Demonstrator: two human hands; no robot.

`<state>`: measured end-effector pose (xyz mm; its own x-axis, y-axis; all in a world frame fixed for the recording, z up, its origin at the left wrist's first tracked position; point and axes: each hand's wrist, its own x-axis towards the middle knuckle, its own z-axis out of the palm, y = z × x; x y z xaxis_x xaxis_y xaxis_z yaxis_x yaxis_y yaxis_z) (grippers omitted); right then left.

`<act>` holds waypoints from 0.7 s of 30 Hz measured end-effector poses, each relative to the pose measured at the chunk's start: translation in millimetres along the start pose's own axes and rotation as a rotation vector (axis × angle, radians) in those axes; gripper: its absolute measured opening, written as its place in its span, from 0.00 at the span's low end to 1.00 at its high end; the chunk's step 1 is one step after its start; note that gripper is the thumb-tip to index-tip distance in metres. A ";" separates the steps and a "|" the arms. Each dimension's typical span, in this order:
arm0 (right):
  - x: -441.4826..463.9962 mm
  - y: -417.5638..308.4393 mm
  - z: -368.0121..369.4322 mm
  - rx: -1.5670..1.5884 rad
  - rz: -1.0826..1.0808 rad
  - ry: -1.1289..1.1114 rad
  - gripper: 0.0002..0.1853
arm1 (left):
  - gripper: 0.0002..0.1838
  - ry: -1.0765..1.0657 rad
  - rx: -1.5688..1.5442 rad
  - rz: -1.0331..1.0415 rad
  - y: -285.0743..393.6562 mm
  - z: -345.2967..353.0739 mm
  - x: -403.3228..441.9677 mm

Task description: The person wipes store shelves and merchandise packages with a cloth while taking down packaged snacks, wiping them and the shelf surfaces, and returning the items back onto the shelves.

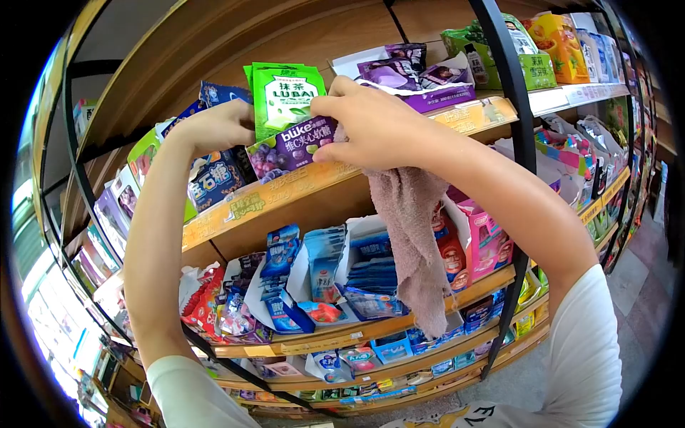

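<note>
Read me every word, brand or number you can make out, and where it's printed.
"抹茶 LUBAI": green packet
"blüke 维C夹心软糖": purple grape box
"宝石糖": dark blue box
Too small or blurred to read surely: the fine print on the purple box at right, the yellow shelf strip and the lower-shelf packs. The shirt lettering is only partly in view.

- We are wearing a short-sleeved white shirt [585,349].
- We are showing dark lettering [482,411] and yellowish print [434,420].
- Our left hand [214,130] and right hand [364,128] are going bare.
</note>
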<state>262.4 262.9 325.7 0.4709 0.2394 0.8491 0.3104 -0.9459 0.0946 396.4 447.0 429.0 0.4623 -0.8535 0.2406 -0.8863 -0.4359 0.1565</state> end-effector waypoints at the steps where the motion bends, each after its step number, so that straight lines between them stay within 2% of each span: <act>1: 0.4 -0.6 0.3 -0.002 -0.001 0.021 0.26 | 0.20 0.056 0.265 -0.065 8.6 4.3 0.5; 3: 0.9 -0.6 -1.7 0.001 0.004 0.002 0.27 | 0.21 0.118 0.277 -0.001 27.0 13.4 -0.4; 5: 1.0 -0.2 -3.2 -0.019 0.008 -0.013 0.27 | 0.27 -0.111 0.469 -0.183 43.7 8.1 11.5; 6: 0.8 -0.5 -4.1 -0.008 0.008 -0.015 0.27 | 0.25 -0.249 0.595 -0.171 8.6 -3.9 39.1; 7: 0.3 -0.9 -5.2 -0.007 0.010 -0.013 0.27 | 0.26 -0.281 0.643 -0.227 0.4 -4.8 50.2; 10: 0.1 1.5 -7.7 -0.021 0.027 -0.028 0.27 | 0.27 -0.253 0.688 -0.311 -5.5 0.1 60.1; 15: 1.3 5.2 -7.6 -0.003 -0.018 -0.057 0.25 | 0.29 -0.187 0.602 -0.270 -6.7 4.4 72.9; 21: 2.4 8.3 -3.1 0.028 -0.050 -0.021 0.24 | 0.32 0.116 0.478 -0.196 -36.3 -5.1 93.9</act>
<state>263.6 255.0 330.2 0.4716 0.2907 0.8325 0.3563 -0.9264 0.1217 472.2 384.1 450.8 0.5965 -0.7178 0.3589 -0.6849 -0.6885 -0.2386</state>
